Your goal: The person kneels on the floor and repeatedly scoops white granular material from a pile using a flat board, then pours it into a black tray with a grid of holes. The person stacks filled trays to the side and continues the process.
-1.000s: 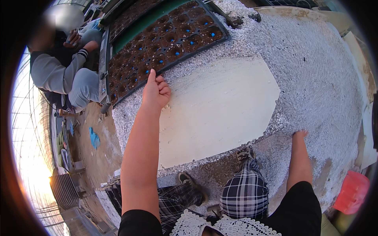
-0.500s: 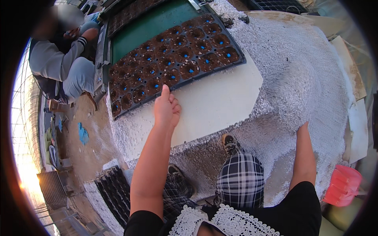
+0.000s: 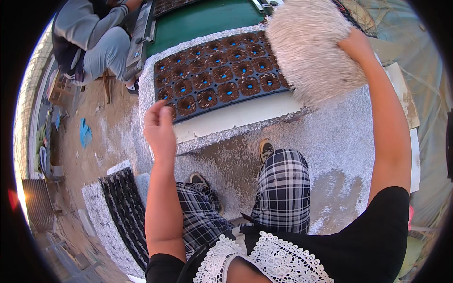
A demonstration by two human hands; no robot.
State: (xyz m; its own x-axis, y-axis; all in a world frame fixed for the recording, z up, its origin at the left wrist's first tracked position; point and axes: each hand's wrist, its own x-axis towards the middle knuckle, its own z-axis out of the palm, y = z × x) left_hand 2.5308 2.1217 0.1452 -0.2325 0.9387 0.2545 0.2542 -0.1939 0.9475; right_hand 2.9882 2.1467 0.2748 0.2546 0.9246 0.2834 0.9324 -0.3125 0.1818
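Observation:
A black seedling tray (image 3: 231,104) lies in front of me. Its cells hold brown soil, most with a small blue seed in a hollow. At the tray's near left corner is my left hand (image 3: 161,129), thumb and curled fingers closed about the edge. Beyond the tray's right side, my right hand (image 3: 355,46) is raised at the edge of a large, motion-smeared mass of whitish granules (image 3: 316,54). That mass covers the tray's right end. The granules hide my right fingers and anything they grip.
A pale board (image 3: 236,120) lies under the tray, edged with white granules. Behind is a green surface (image 3: 207,21) with another tray at its far end. A seated person (image 3: 101,42) is at the far left. Black stacked trays (image 3: 123,210) stand at lower left; a blue scrap (image 3: 85,133) lies on the floor.
My right hand has risen from the granule heap up and forward to the tray's right end. The tray sits squarer on the board, and my left hand is now at its corner.

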